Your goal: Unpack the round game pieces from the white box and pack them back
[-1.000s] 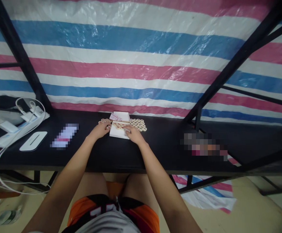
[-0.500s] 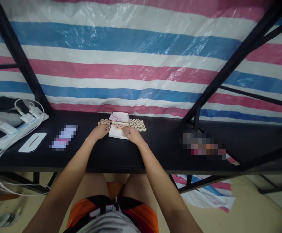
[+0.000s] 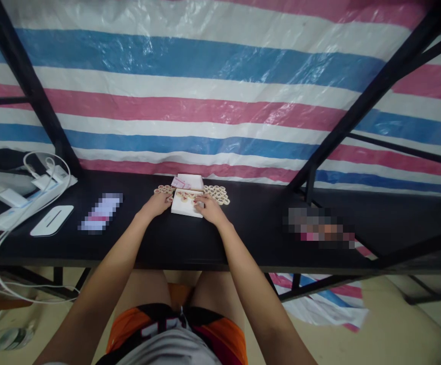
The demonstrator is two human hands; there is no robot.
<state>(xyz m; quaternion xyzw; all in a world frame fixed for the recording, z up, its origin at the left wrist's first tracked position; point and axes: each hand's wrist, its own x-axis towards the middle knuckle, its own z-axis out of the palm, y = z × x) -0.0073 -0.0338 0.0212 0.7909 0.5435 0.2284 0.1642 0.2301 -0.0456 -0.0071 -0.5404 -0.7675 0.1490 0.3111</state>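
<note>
A shallow white box (image 3: 186, 210) lies on the black table, with several round pale wooden chess pieces (image 3: 184, 196) with red marks along its far part. My left hand (image 3: 158, 205) rests just left of the box, fingers stretched out, fingertips touching a piece at the near end of the left group (image 3: 163, 189). My right hand (image 3: 210, 209) reaches over the box's right edge, its fingers bent together at a piece among those in the box; its fingertips partly hide that piece. Right of the box lies another group of pieces (image 3: 216, 193) with dark marks.
Behind the box stands a white lid or tray (image 3: 190, 181) with a pink printed paper. To the left are a blurred phone-like thing (image 3: 102, 213), a white flat device (image 3: 52, 221) and a power strip (image 3: 34, 200) with cables. A blurred object (image 3: 319, 228) lies to the right.
My right hand has drawn back slightly to the right and its fingers have bent, uncovering more pieces in the box. My left hand stays beside the box. The view has shifted slightly.
</note>
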